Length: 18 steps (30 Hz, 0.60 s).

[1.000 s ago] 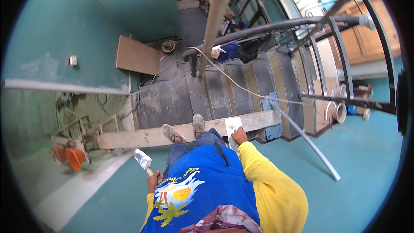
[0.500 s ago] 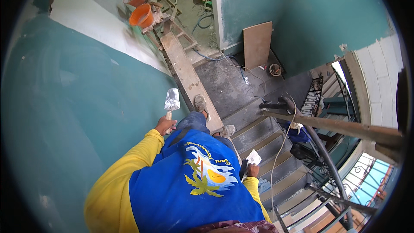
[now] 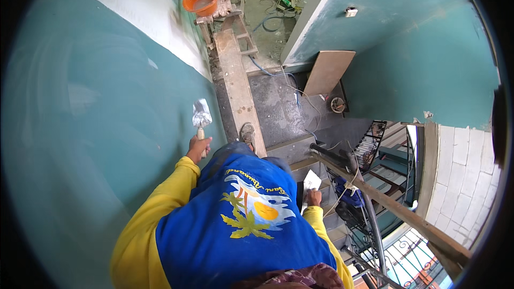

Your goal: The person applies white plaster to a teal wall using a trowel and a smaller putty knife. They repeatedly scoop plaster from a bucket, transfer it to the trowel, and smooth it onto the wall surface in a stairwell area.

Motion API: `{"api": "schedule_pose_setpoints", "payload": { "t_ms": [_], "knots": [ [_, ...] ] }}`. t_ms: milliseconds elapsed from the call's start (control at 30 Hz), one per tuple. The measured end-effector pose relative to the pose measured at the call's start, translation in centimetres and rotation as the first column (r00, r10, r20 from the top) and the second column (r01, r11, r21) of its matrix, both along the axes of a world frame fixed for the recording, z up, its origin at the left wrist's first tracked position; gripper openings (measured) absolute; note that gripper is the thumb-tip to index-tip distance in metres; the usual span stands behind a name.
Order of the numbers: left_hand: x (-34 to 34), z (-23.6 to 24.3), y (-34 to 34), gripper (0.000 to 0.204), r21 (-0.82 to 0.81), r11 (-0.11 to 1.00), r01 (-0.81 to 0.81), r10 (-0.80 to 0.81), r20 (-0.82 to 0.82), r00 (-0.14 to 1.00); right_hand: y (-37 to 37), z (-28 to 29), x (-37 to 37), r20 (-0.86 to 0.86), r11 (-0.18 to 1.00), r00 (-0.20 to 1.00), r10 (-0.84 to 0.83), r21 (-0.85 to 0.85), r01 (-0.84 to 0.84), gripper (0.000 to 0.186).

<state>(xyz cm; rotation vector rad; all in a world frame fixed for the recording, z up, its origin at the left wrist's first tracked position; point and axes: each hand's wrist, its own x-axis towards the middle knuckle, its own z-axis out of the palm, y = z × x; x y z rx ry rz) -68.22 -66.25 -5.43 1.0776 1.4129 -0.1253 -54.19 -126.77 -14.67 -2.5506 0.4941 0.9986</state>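
Observation:
In my left hand (image 3: 199, 149) is a small trowel (image 3: 201, 112), held by its pale wooden handle, its metal blade pointing up and away from me. The blade is smeared with whitish material and is close in front of the teal wall (image 3: 107, 107). On the other side of my body, my right hand (image 3: 314, 198) is closed on a flat, whitish, blade-like tool (image 3: 311, 180). Its grip is partly hidden by my fingers and my blue shirt, so its exact kind is unclear. My shoe (image 3: 247, 132) stands on a wooden plank (image 3: 238, 80).
Ahead, the plank runs to a wooden trestle (image 3: 243, 37) near an orange basin (image 3: 202, 0). Grey stairs (image 3: 300, 155) and a dark handrail (image 3: 369, 219) lie to my right, with a timber beam (image 3: 396, 208) crossing there. A board (image 3: 329, 72) leans on the wall by a small bucket (image 3: 337, 105).
My view has turned, so the plank stands more upright and the stairs show less. The trowel has shifted slightly up and left in view. Both hands keep hold of their tools.

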Motion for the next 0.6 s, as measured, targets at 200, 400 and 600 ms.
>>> {"api": "schedule_pose_setpoints", "payload": {
  "t_ms": [200,400,600],
  "knots": [
    [4.3,4.4,5.9,0.039,0.063,0.996,-0.056,0.051,0.089,0.995,7.6,0.1,6.9,0.004,0.999,0.999,0.036,0.002,-0.036,0.054],
    [11.2,7.8,11.7,0.038,0.101,0.986,-0.134,0.11,0.216,0.97,16.1,4.9,12.7,-0.056,0.972,0.971,0.234,-0.009,-0.235,0.038],
    [20.1,9.7,20.7,0.032,0.162,0.978,-0.135,0.088,0.27,0.959,20.9,3.4,17.2,-0.046,0.983,0.984,0.171,-0.067,-0.174,0.036]
  ]
}}
